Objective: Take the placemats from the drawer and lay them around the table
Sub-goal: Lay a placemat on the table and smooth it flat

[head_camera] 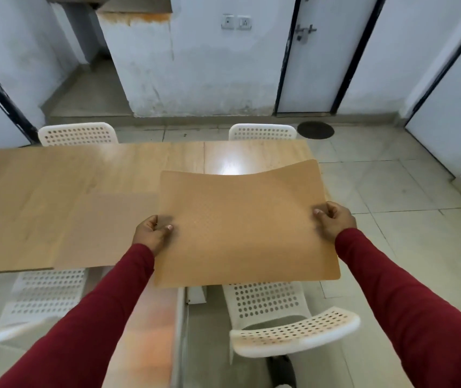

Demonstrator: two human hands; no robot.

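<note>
I hold a tan rectangular placemat in the air over the near right part of the wooden table. My left hand pinches its left edge, thumb on top. My right hand pinches its right edge the same way. The mat sags a little in the middle and its near edge overhangs the table's front. A second placemat of duller tan lies flat on the table to the left, reaching the table's front edge. No drawer is in view.
White perforated plastic chairs stand round the table: two at the far side, one near right, one near left. Tiled floor lies to the right, with a round dark drain cover. White doors line the walls.
</note>
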